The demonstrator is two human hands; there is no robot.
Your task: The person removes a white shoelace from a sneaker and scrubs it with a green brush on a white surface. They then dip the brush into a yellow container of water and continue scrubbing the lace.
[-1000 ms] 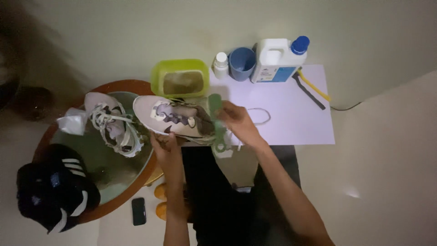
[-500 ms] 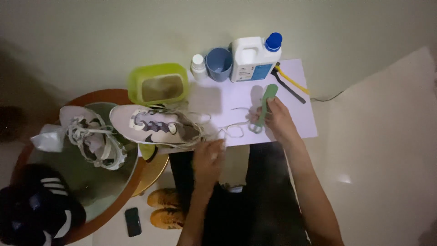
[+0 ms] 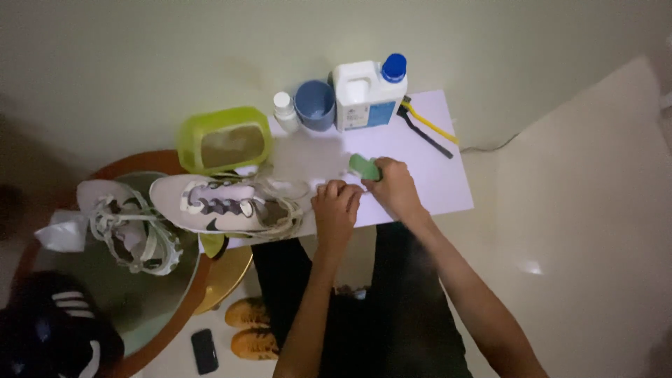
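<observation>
Gripping a small green brush (image 3: pixel 364 166), the right hand (image 3: pixel 393 187) has its grip clenched around the handle over the white sheet (image 3: pixel 448 189) on the worktop. Just beside it, the left hand (image 3: pixel 336 210) is curled, fingers pinching something too small to tell, near a white lace (image 3: pixel 287 187). A pale sneaker (image 3: pixel 224 206) lies left of both hands, beside a lime-green tub (image 3: pixel 189 133).
</observation>
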